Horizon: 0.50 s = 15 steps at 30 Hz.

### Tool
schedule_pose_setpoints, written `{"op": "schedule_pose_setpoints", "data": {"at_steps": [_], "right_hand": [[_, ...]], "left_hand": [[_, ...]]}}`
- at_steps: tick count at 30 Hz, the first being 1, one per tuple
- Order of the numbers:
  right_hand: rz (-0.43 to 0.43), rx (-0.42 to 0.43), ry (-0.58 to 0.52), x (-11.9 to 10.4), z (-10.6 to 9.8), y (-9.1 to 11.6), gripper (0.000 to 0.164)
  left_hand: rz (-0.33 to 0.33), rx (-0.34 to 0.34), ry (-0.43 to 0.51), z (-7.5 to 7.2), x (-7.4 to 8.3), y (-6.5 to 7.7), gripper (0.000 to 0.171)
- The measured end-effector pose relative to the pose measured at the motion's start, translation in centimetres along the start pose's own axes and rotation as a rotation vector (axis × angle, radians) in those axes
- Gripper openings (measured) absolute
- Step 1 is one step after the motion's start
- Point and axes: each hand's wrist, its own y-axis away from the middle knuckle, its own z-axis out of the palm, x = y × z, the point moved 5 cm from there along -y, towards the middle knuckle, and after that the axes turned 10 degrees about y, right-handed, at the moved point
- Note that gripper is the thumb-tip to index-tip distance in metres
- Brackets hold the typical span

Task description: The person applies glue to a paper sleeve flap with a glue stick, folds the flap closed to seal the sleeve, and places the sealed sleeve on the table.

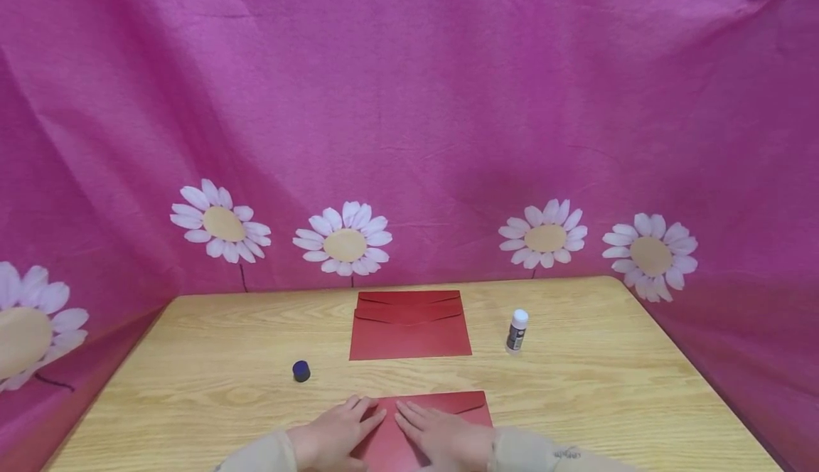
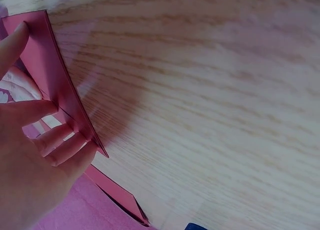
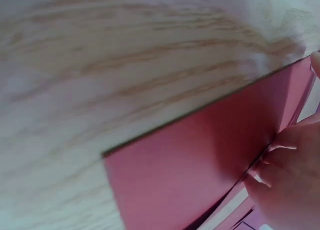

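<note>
A red envelope (image 1: 388, 449) lies flat at the table's near edge in the head view, its flap fold along the far side. My left hand (image 1: 333, 435) rests on its left part with fingers extended. On its right part lies my right hand (image 1: 444, 435), fingers straight and pointing inward. The left wrist view has the left hand (image 2: 35, 165) with fingertips touching the envelope (image 2: 52, 64) near its edge. Over in the right wrist view, fingertips of the right hand (image 3: 292, 175) press along the flap seam of the envelope (image 3: 175, 165).
Overlapping red envelopes (image 1: 409, 340) lie farther back at the centre of the wooden table (image 1: 211, 387). A dark blue cap (image 1: 301, 371) sits to the left. Standing at the right is a small white-topped tube (image 1: 517, 331) with a dark label. Behind hangs a magenta flowered cloth (image 1: 435, 138).
</note>
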Motion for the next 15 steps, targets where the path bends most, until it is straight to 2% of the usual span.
{"op": "schedule_pose_setpoints", "data": {"at_steps": [9, 15], "right_hand": [[-0.009, 0.04, -0.072, 0.9, -0.1, 2.0, 0.077], [0.022, 0.065, -0.13, 1.8, 0.2, 3.5, 0.077]], "left_hand": [[-0.032, -0.015, 0.027, 0.1, -0.1, 0.0, 0.067], [-0.046, -0.026, 0.05, 0.3, -0.2, 0.0, 0.068]]}}
